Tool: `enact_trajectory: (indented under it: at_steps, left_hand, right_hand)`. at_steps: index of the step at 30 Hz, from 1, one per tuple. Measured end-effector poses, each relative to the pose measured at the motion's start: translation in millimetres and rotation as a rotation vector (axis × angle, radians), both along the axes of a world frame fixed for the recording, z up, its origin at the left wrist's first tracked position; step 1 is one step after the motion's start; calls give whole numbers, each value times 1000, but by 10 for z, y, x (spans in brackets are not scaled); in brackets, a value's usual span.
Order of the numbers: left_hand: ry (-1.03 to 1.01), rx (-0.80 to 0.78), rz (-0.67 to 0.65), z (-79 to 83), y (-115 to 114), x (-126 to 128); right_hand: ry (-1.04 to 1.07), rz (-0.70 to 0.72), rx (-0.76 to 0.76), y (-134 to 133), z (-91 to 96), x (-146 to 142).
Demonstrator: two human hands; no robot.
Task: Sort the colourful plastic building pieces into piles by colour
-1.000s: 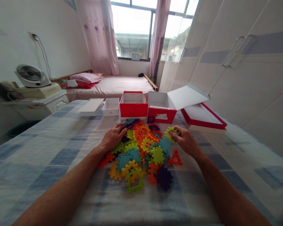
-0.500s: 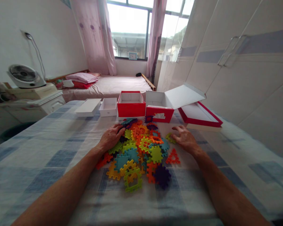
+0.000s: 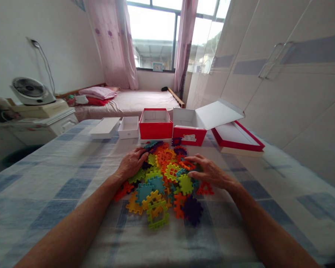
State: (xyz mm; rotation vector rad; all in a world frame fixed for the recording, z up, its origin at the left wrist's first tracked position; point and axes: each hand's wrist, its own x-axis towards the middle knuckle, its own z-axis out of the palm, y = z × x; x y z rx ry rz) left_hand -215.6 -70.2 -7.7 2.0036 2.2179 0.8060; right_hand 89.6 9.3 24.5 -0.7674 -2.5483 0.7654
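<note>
A heap of toothed plastic building pieces [image 3: 156,182] in orange, yellow, green, blue and purple lies on the cloth. My left hand [image 3: 132,162] rests against the heap's left side, its fingers loosely spread over the edge pieces. At the right side, my right hand [image 3: 208,171] reaches over the pieces with thumb and fingers apart. Its fingertips are at an orange piece [image 3: 186,165]; whether they touch it I cannot tell. Under that hand a red-orange triangular piece [image 3: 205,189] is partly covered. Nearest to me lie a green window-shaped piece [image 3: 158,215] and a dark purple piece [image 3: 193,210].
Behind the heap stand a red box [image 3: 155,130], a second red box with a raised white flap [image 3: 188,136] and a small white box [image 3: 128,127]. A white lid [image 3: 105,127] is at left, a red-rimmed lid [image 3: 238,139] at right. A checked cloth [image 3: 72,178] covers the table.
My right hand has moved left, from a green piece beside the heap to over the heap's right side, now covering part of the triangle. My left hand stays in place.
</note>
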Motion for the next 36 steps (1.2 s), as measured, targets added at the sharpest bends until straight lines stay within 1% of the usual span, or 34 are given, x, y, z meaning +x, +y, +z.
enact_trajectory:
  at_steps: [3, 5, 8, 10, 12, 13, 17, 19, 22, 26, 29, 31, 33, 36]
  left_hand:
    - [3, 1, -3, -1, -3, 1]
    - [5, 3, -1, -1, -4, 3]
    - [4, 10, -2, 5, -7, 10]
    - [1, 10, 2, 13, -8, 18]
    - [1, 5, 7, 20, -8, 24]
    - [3, 3, 8, 21, -8, 25]
    - [8, 0, 6, 10, -4, 18]
    - [15, 2, 13, -1, 0, 13]
    - [26, 4, 11, -8, 5, 9]
    - [24, 11, 3, 2, 6, 12]
    - [27, 12, 1, 6, 2, 14]
    - [31, 11, 3, 3, 2, 13]
    - [34, 11, 7, -2, 3, 12]
    - [35, 8, 8, 1, 3, 18]
  right_hand:
    - [53, -53, 35, 10, -27, -28]
    - [111, -152, 42, 36, -37, -19]
    - [237, -331, -35, 99, -40, -1]
    - [282, -378, -129, 134, -45, -25]
    - [232, -359, -172, 152, -64, -90]
    - [180, -346, -158, 155, -79, -132]
    - [20, -366, 28, 157, -157, -277]
    - [2, -380, 81, 162, -188, -303]
    - [44, -380, 104, 165, -208, -295]
    - [83, -341, 78, 156, -202, -272]
    - [81, -290, 40, 155, -187, -262]
    - [111, -282, 3, 160, -162, -247]
    - [189, -313, -59, 164, -108, -212]
    - [354, -375, -163, 142, 48, -87]
